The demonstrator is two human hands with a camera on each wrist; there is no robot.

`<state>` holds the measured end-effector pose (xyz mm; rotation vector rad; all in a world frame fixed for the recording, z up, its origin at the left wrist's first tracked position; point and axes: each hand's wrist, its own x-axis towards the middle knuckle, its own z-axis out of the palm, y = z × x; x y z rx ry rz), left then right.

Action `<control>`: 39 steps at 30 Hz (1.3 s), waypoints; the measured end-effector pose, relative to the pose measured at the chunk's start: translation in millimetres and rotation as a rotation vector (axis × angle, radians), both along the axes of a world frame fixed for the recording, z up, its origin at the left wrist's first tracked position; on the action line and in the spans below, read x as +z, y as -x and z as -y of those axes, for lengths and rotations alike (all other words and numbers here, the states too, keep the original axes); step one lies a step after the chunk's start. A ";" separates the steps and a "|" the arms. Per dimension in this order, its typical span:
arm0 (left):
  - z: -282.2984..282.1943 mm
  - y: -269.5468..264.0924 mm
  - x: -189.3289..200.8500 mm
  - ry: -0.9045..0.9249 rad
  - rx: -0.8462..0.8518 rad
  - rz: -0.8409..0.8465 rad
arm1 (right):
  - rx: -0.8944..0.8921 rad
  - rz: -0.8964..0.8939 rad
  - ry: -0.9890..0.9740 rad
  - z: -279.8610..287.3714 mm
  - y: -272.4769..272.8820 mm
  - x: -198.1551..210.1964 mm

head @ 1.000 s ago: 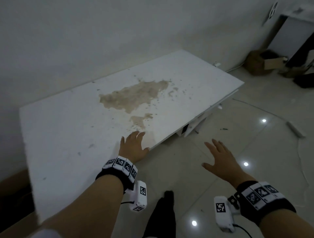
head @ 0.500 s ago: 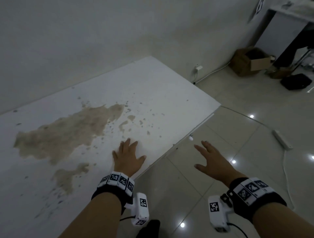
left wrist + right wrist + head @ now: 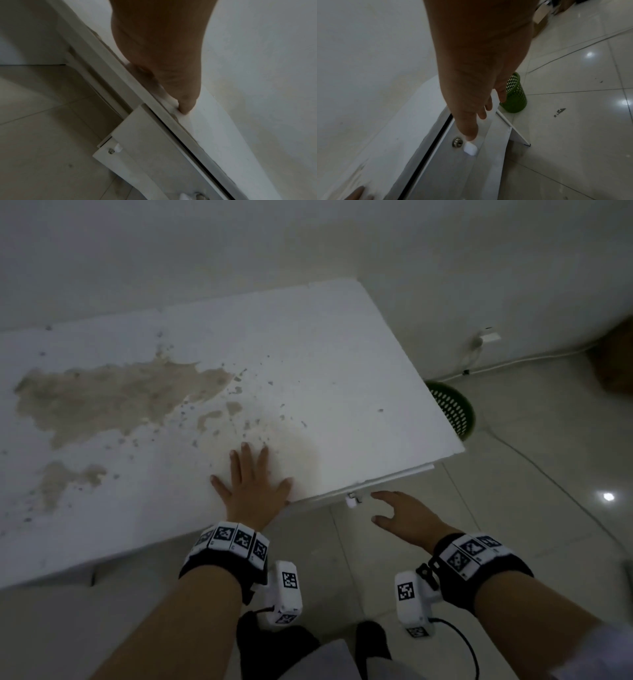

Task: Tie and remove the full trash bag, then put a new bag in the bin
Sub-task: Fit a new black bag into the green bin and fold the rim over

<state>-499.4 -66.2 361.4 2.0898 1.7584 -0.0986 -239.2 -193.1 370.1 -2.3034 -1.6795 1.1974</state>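
A green perforated bin stands on the floor behind the far right corner of a white stained table; the same bin shows beyond my right fingers in the right wrist view. No trash bag is visible in it from here. My left hand lies flat with spread fingers on the tabletop near its front edge, and its thumb presses the edge. My right hand hovers open, empty, just below the table edge, its fingertips close to a small white knob on a drawer front.
A drawer front with a metal lock hangs under the table edge. A white cable runs from a wall plug along the floor. A brown cardboard box sits at the far right. Glossy tiles extend to the right.
The view has swung right along the table, bringing the green bin into sight behind the corner. My left hand stays flat on the top; my right hand has come close to the drawer knob.
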 end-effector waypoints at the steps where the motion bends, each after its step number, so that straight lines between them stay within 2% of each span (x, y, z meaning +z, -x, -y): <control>1: 7.6 -5.2 -2.5 -0.001 0.015 -0.009 | 0.002 -0.032 0.018 -0.6 -4.6 -4.4; 6: 27.0 -12.3 -8.9 -0.079 0.047 -0.014 | -0.115 -0.186 0.043 -13.3 -12.2 -34.4; 10: 23.3 -10.0 -10.7 -0.031 0.043 -0.026 | -0.203 -0.272 -0.026 -31.4 -0.5 -59.0; 12: 20.8 -9.1 -11.5 -0.009 0.042 -0.037 | -0.334 -0.381 -0.044 -38.0 9.4 -69.2; 14: 19.8 -8.4 -12.6 -0.002 0.039 -0.044 | -0.547 -0.550 -0.039 -40.4 18.0 -76.5; 16: 19.0 -7.9 -13.2 0.005 0.038 -0.043 | -0.644 -0.602 0.001 -40.6 22.5 -79.5; 22: 17.2 -7.6 -14.1 0.017 0.026 -0.052 | -0.679 -0.645 -0.026 -26.3 25.2 -77.8; 33: 19.9 -8.6 -11.3 -0.026 0.037 -0.032 | -0.785 -0.668 0.019 76.5 27.1 -92.8; 39: 21.5 -8.9 -12.6 -0.057 0.036 -0.025 | -0.805 -0.672 0.018 83.0 24.0 -95.4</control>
